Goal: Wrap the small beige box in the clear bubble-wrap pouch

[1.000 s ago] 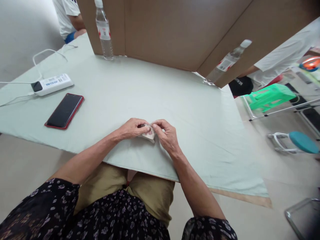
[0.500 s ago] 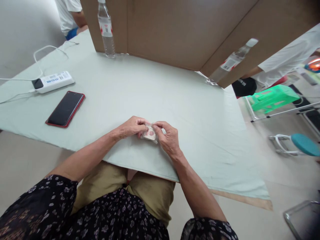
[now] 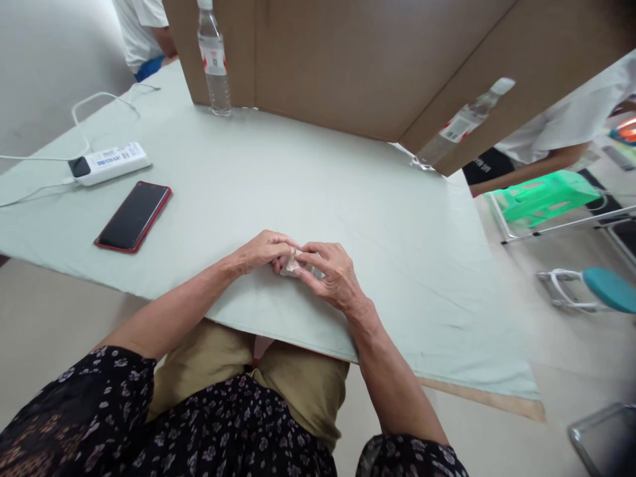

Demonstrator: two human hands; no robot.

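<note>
A small clear plastic packet [image 3: 292, 264] with something pale inside is between my two hands, close to the table's front edge. My left hand [image 3: 265, 252] pinches its left side, thumb on top. From the right, my right hand [image 3: 332, 271] reaches over the packet, its thumb and fingers around the right part and covering much of it. The fingertips of both hands nearly meet at the packet's upper edge.
On the cloth-covered table [image 3: 308, 179], a phone [image 3: 133, 217] and a white power strip [image 3: 114, 163] lie left. Two water bottles [image 3: 214, 63] [image 3: 462, 124] stand by a cardboard partition [image 3: 338, 66]. People are beyond it; a teal stool [image 3: 609, 289] is right.
My right hand has turned and spread over the packet, hiding its red print. Beyond the partition at right, a person's arm has extended toward the green bag.
</note>
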